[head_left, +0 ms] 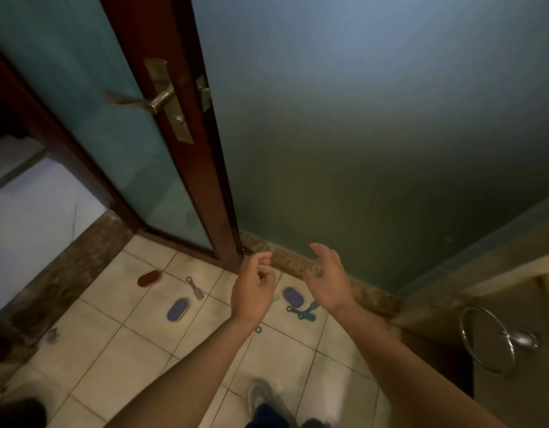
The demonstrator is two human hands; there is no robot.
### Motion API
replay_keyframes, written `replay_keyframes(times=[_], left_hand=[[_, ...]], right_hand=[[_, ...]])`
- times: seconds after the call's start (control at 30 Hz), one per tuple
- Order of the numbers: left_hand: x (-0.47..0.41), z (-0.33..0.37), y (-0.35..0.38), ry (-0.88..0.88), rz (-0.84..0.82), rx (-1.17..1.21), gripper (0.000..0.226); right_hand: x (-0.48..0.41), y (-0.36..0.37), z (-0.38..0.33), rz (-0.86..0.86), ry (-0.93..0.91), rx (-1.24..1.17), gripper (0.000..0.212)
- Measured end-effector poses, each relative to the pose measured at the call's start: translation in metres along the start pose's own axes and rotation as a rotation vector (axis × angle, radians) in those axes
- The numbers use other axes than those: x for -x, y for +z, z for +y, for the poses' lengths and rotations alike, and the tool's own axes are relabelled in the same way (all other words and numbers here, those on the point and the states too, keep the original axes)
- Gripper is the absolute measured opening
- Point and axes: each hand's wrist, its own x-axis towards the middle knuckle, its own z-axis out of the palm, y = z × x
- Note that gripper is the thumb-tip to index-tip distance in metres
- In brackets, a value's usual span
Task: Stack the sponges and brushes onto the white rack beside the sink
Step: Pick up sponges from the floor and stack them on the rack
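Several cleaning items lie scattered on the tiled floor below me. A red-brown oval sponge [149,278] is farthest left, a pink brush [195,288] lies beside it, and a blue oval sponge [178,309] sits nearer me. Another blue oval sponge [293,297] and teal brushes [303,311] lie between my hands. My left hand [253,288] hovers above the floor with loosely curled fingers, holding nothing. My right hand [327,279] is raised beside it, fingers relaxed and empty. No white rack or sink bowl is in view.
A wooden door with frosted glass and a metal lever handle [149,101] stands ahead on the left. A dark wall fills the right. A chrome towel ring [495,341] hangs on a cabinet side at right. My shoe [261,393] is on the tiles.
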Motion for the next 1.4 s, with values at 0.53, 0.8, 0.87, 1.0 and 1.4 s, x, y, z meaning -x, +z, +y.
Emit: replay_keyframes(times=[0.53, 0.8, 0.87, 1.0, 1.4], left_hand=[[-0.130, -0.156, 0.085, -0.355, -0.268, -0.249, 0.043], [-0.202, -0.318, 0.182, -0.435, -0.315, -0.338, 0.042], [-0.218, -0.362, 0.202, -0.416, -0.332, -0.366, 0.043], [-0.241, -0.440, 0.238, -0.397, -0.368, -0.418, 0.048], [-0.300, -0.575, 0.312, -0.284, -0.179, -0.503, 0.076]], right_hand=[[-0.140, 0.133, 0.150, -0.097, 0.285, -0.026, 0.062], [-0.238, 0.250, 0.294, -0.169, 0.343, 0.041, 0.062], [-0.256, 0.279, 0.327, -0.192, 0.347, 0.065, 0.062], [-0.281, 0.332, 0.387, -0.199, 0.378, 0.085, 0.059], [-0.335, 0.431, 0.522, -0.185, 0.338, 0.282, 0.071]])
